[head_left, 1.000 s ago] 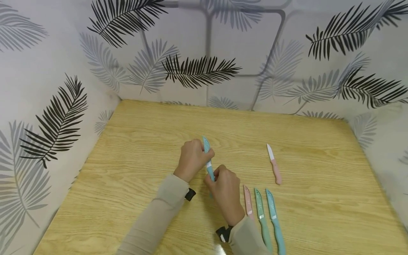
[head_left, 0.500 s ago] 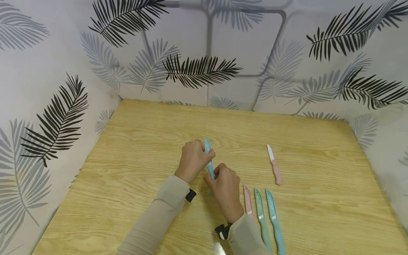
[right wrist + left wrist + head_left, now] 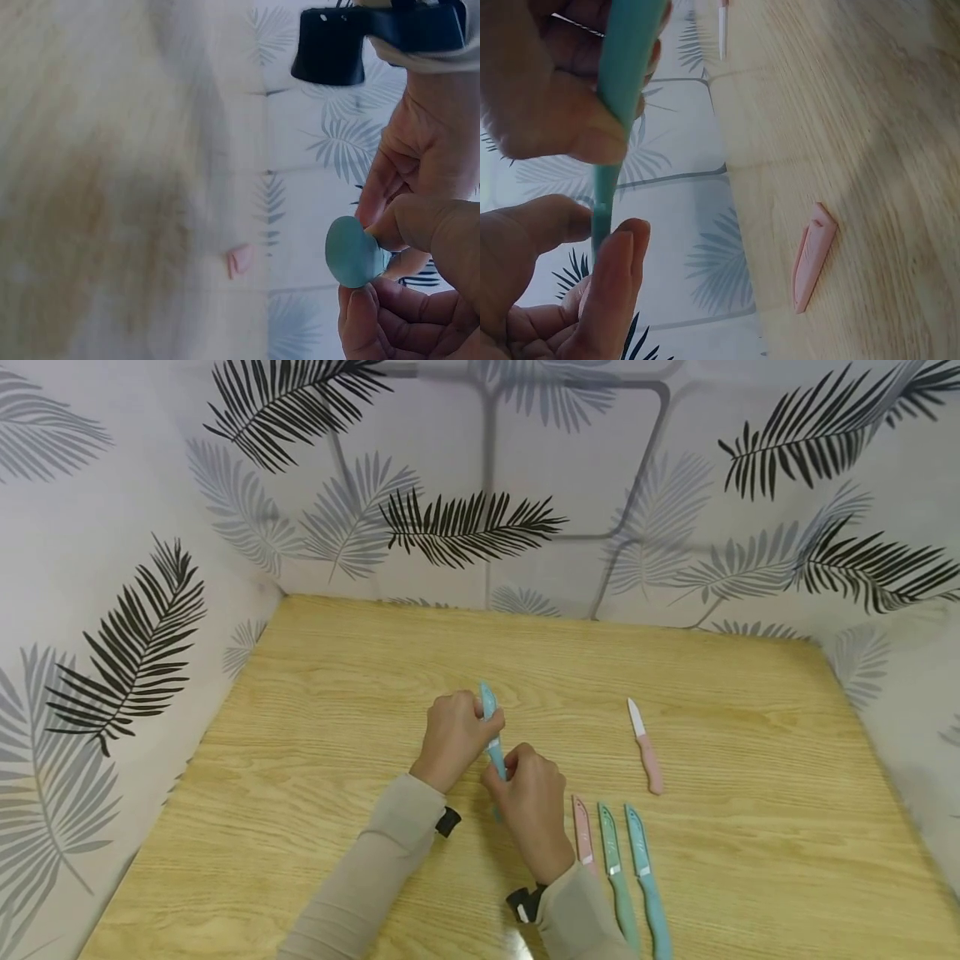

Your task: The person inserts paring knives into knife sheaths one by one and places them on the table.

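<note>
My left hand (image 3: 457, 735) pinches the light-blue sheath (image 3: 488, 697) of a knife between thumb and fingers. Just below, my right hand (image 3: 531, 806) grips that knife's blue handle (image 3: 497, 762). The knife is tilted above the table, sheath end pointing away from me. A thin pale strip shows where sheath and handle come together. In the left wrist view the handle (image 3: 626, 67) runs down to the left hand's fingertips. The right wrist view looks at the rounded handle butt (image 3: 349, 251); the blade is hidden.
An uncovered pink knife (image 3: 645, 747) with a white blade lies to the right. Sheathed pink (image 3: 582, 831), green (image 3: 624, 902) and blue (image 3: 651, 893) knives lie in a row beside the right forearm. A loose pink sheath (image 3: 814, 259) rests on the table, hidden in the head view.
The pale gap between the sheath and handle has narrowed as the two have come closer together. Both hands keep their holds and have barely shifted.
</note>
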`<state>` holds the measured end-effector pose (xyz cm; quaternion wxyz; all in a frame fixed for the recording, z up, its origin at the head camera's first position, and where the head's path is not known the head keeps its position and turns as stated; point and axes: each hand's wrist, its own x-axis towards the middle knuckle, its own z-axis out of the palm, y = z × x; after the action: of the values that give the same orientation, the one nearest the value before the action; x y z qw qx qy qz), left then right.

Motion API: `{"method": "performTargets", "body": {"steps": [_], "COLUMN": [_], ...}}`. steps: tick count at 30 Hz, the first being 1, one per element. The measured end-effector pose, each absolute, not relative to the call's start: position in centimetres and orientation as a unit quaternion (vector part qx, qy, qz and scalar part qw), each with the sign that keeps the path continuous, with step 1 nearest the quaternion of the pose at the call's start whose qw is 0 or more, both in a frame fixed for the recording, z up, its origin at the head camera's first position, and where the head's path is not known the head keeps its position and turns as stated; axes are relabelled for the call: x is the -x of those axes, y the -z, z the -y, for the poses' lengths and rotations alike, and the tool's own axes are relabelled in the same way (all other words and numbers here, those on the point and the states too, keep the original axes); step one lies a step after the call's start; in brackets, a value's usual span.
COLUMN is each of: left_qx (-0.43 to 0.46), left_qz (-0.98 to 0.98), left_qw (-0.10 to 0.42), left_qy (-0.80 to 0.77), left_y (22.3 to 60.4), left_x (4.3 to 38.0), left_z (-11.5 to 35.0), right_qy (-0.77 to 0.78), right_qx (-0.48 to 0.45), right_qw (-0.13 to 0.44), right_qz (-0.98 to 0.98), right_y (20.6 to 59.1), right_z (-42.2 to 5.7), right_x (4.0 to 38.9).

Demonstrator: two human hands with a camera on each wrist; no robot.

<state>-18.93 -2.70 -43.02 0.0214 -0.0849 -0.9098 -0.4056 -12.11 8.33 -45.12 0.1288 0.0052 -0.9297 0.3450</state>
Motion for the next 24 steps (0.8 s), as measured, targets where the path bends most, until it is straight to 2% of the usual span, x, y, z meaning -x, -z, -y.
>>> {"method": "performTargets", "body": {"steps": [5, 11, 18, 24], "left_qx": [0.095, 0.129, 0.158, 0.157], "left_qz": [0.907, 0.934, 0.935, 0.943], "left_qw": [0.032, 0.044, 0.035, 0.018], "left_qy": [0.409, 0.332, 0.314, 0.293], "left_y": [43.0, 43.2, 43.6, 43.9], "left_x": [19.2, 20.0, 21.1, 21.8], "left_z": [3.1, 4.3, 5.6, 6.4], "right_qy": [-0.348, -0.353, -0.344, -0.332], "right_qx": [0.009, 0.021, 0.021, 0.027], "right_qw": [0.119, 0.098, 0.106, 0.108], "right_qz": [0.930, 0.930, 0.933, 0.937], "right_y": [44.6, 44.7, 45.1, 45.3], "right_z": [-8.8, -9.0, -9.9, -12.7], "right_x": [12.3, 12.4, 12.4, 11.6]}}
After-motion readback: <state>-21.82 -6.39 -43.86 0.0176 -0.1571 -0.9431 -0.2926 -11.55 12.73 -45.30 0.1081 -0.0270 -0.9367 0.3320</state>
